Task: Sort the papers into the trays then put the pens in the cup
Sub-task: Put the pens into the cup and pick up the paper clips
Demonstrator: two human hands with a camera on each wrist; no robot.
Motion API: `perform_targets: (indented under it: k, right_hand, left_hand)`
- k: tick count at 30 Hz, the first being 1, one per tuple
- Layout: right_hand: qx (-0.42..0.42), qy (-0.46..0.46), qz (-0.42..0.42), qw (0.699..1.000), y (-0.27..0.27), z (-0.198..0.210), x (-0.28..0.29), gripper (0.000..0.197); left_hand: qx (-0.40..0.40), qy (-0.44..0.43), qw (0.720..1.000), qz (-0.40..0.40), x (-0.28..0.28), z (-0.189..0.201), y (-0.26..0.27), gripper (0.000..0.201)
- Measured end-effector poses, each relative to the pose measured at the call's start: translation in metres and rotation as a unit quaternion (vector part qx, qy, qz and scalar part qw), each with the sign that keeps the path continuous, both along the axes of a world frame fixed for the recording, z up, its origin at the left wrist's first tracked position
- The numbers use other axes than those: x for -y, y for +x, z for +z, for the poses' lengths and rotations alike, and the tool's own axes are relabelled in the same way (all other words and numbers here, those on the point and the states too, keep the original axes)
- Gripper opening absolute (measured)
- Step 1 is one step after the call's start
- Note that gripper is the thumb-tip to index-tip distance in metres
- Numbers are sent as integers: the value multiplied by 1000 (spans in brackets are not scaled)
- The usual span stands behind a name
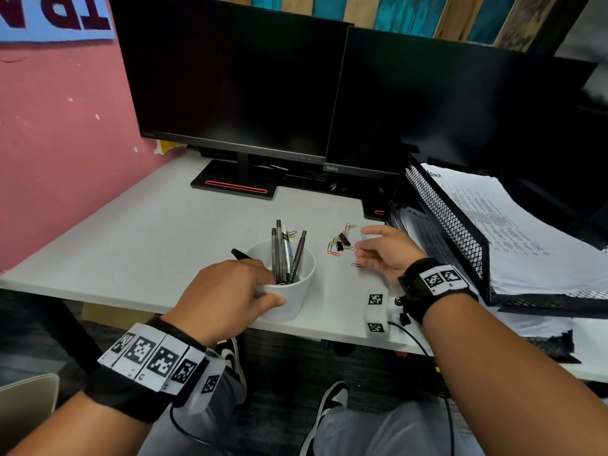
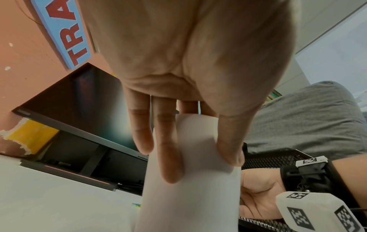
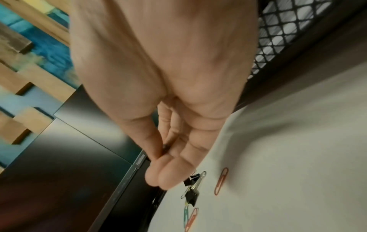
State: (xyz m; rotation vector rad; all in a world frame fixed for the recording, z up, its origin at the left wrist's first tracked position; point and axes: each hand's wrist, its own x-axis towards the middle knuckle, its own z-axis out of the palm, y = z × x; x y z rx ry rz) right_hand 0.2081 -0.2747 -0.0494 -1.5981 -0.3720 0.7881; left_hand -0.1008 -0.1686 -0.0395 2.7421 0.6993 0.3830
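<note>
A white cup (image 1: 289,291) stands near the desk's front edge with several dark pens (image 1: 284,255) upright in it. My left hand (image 1: 230,291) grips the cup (image 2: 198,196), thumb on its near side and fingers round the far side. A black marker (image 1: 240,254) pokes out just beyond those fingers; I cannot tell whether it is held. My right hand (image 1: 368,245) hovers right of the cup over scattered paper clips (image 1: 339,246). Its thumb and forefinger pinch a small pale clip (image 1: 363,237). Printed papers (image 1: 513,225) fill the black mesh trays (image 1: 444,218) on the right.
Two dark monitors (image 1: 230,77) stand across the back of the white desk (image 1: 131,232), with a pink wall on the left. Red and blue paper clips (image 3: 221,180) and black binder clips (image 3: 191,196) lie below my right fingers. My knees and shoes show under the desk edge.
</note>
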Motion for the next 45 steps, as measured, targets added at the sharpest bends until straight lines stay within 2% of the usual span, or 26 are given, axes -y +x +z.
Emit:
perform_targets:
  k: [4,6,8,9,10,12,13,16,21,25,29,32,36,39,40,41,43,44,45]
  right_hand:
    - [-48,15,-23,998,-2,5,0,33]
    - [-36,-33,-41,998,-1,4,-3,29]
    - [35,-131,-29,990,-1,2,-7,16]
    - [104,-199,5,974,-2,3,-8,8]
    - [190,-272,56,942,-2,2,-8,6]
    - [321,-372,143,859,-2,-2,-9,25]
    - [340,-388,158,842,-2,-5,-9,34]
    - [361,-394,161,830,-1,-12,-12,39]
    - [372,-420,178,808,4,-20,-23,22]
    - [419,-443,198,767,0,-21,-23,5]
    - [430,-460,187,754,3,-26,-23,21]
    - [432,-451,159,764,3,-27,-19,23]
    - [426,-454,177,763,0,-28,-14,19]
    - [378,-440,208,788,-9,-20,-12,24]
    - [361,-419,210,807,-14,-15,-10,24]
    - [335,-377,202,840,-21,-10,-10,24]
    - [211,-211,152,942,-36,3,-9,26]
    - [141,-116,125,975,-44,12,-9,27]
    - [84,-34,113,989,-53,23,-9,28]
  left_hand:
    - [1,4,1000,-3,2,4,1,20]
    - [5,8,1000,-4,3,6,0,23]
    - [5,11,1000,-2,4,7,0,28]
    - [6,15,1000,-2,3,7,-1,26]
    - [9,18,1000,-3,4,8,-2,26]
    - [16,20,1000,-4,4,10,-3,26]
    - [17,21,1000,-4,4,12,-4,26]
    - [18,21,1000,-11,4,15,-8,27]
    - [17,12,999,-27,3,16,-14,29]
    - [12,19,999,-35,4,14,-16,33]
    - [18,14,999,-37,4,13,-20,32]
    - [29,9,999,-39,7,12,-26,29]
    - [56,-17,998,-35,10,9,-38,26]
    - [69,-35,996,-36,11,7,-46,23]
    - [69,-38,996,-35,11,6,-47,23]
    - [66,-39,996,-34,11,5,-48,23]
    - [59,-39,997,-30,11,2,-50,23]
    - [54,-40,997,-27,11,0,-50,23]
    - [46,-39,998,-25,12,-2,-51,24]
